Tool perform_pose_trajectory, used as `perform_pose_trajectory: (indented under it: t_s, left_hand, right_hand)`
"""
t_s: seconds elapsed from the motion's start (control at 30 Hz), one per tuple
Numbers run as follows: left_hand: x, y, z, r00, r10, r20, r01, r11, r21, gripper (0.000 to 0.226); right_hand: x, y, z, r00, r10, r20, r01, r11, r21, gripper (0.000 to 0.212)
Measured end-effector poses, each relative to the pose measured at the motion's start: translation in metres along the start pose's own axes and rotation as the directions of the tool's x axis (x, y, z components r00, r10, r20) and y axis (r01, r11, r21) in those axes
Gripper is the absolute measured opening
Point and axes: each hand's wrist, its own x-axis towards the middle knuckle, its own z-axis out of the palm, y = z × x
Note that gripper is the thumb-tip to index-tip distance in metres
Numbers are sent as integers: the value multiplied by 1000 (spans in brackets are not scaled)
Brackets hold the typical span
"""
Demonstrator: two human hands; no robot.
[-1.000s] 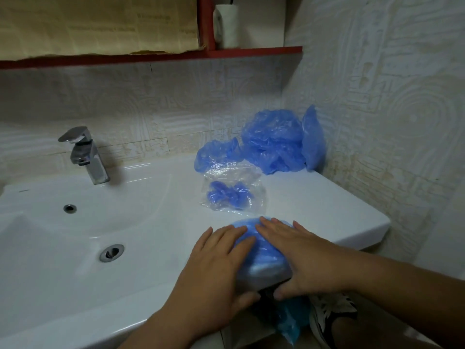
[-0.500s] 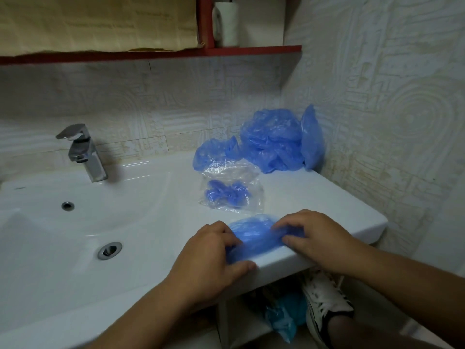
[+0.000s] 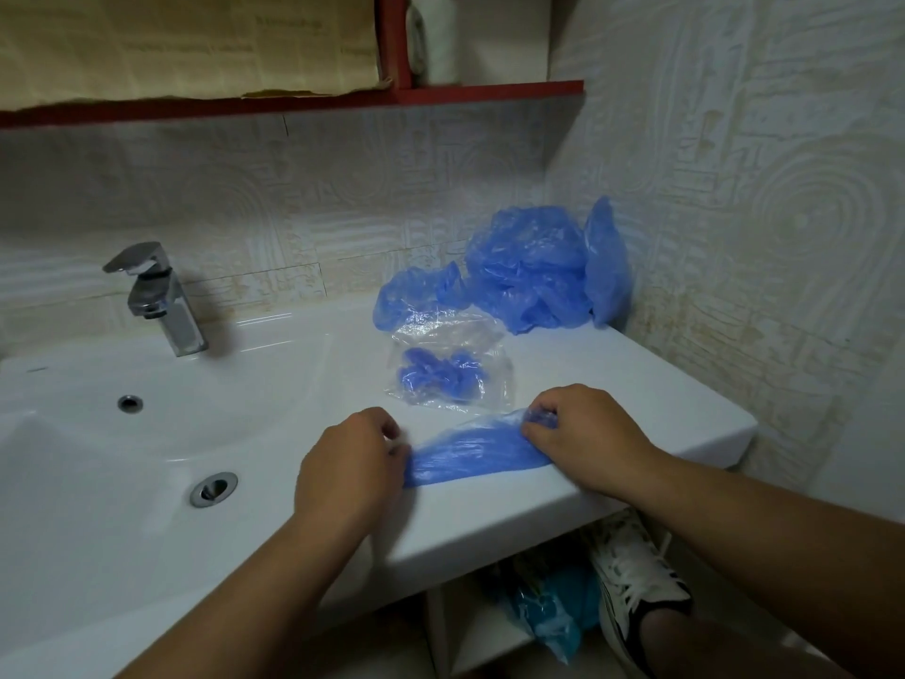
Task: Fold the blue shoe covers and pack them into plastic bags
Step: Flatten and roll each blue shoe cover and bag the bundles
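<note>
A blue shoe cover (image 3: pixel 477 450) lies stretched into a narrow strip on the white sink counter (image 3: pixel 636 384), near its front edge. My left hand (image 3: pixel 350 465) pinches its left end and my right hand (image 3: pixel 583 433) pinches its right end. Just behind it lies a clear plastic bag (image 3: pixel 448 370) with folded blue covers inside. A loose heap of blue shoe covers (image 3: pixel 534 274) is piled in the back corner against the wall.
The basin with its drain (image 3: pixel 213 488) and a chrome tap (image 3: pixel 156 296) take up the left. A red shelf (image 3: pixel 440 93) hangs above. Below the counter are a blue bag (image 3: pixel 553 615) and a foot in a white shoe (image 3: pixel 636 580).
My hands pressed flat on the bunched cover, then curled onto its ends and moved apart, stretching it into a long narrow strip.
</note>
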Motion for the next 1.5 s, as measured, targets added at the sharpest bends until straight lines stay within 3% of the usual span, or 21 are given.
perform_pose_trajectory:
  t_s: [0.1,0.17,0.2,0.23,0.3,0.33,0.47,0.6,0.63,0.7,0.77,0.8,0.83,0.9,1.03,1.27,1.4,1.5]
  left_hand:
    - [-4,-4,2,983,99,-154,-72,983,170,29]
    - [-14,6,3,923,313,-222,-296,949,108,35]
    - [-22,13,5,885,432,-173,-425,902,78,42]
    - [-30,21,7,846,532,-33,-530,846,64,54]
    - [-41,30,12,777,565,276,-614,778,136,73]
    - [-42,30,14,760,539,364,-626,758,185,77]
    - [-36,24,19,769,478,424,-603,763,233,85]
    - [-37,25,23,776,462,428,-588,776,228,87]
    - [-36,25,24,780,459,426,-582,782,223,87]
    - [-35,24,25,779,469,416,-585,782,213,88]
    - [-34,23,26,772,483,412,-589,787,182,88]
    - [-34,23,25,769,488,413,-588,794,156,90]
    - [-34,22,25,765,489,420,-584,801,133,93]
    - [-33,21,24,754,495,432,-586,804,102,98]
    - [-29,12,16,765,488,420,-589,794,149,96]
    - [-31,-1,12,831,374,412,-482,853,200,107]
    - [-31,1,12,828,367,423,-486,846,218,97]
    - [-29,-1,14,826,383,414,-498,839,220,94]
  right_hand:
    - [0,-4,3,1000,13,-23,-14,999,-49,21]
    - [0,-6,3,999,33,-24,-35,997,-66,22]
    - [0,-6,2,999,39,-25,-41,997,-68,22]
    - [0,-7,2,999,39,-27,-40,997,-72,23]
    - [0,-8,1,999,28,-37,-31,996,-87,23]
    - [0,-9,1,999,25,-38,-29,995,-93,23]
    - [5,-7,2,997,66,-51,-69,996,-63,21]
    - [5,-3,-2,973,158,-170,-160,987,2,30]
    - [2,-3,-3,966,90,-243,-105,993,-52,35]
    - [-7,-8,-6,920,-250,-301,197,961,-196,41]
    - [-23,-21,-5,847,-531,-30,511,828,-232,54]
    - [-29,-26,-1,811,-565,153,585,781,-218,63]
    - [-34,-26,3,796,-519,311,590,781,-205,71]
    - [-36,-16,7,808,-393,440,515,833,-202,85]
    - [-32,-4,6,828,-313,465,459,854,-243,91]
    - [-30,-2,7,846,-267,462,424,862,-278,76]
    - [-31,-7,4,860,-223,460,391,867,-310,81]
    - [-36,-24,2,871,-313,379,442,836,-325,83]
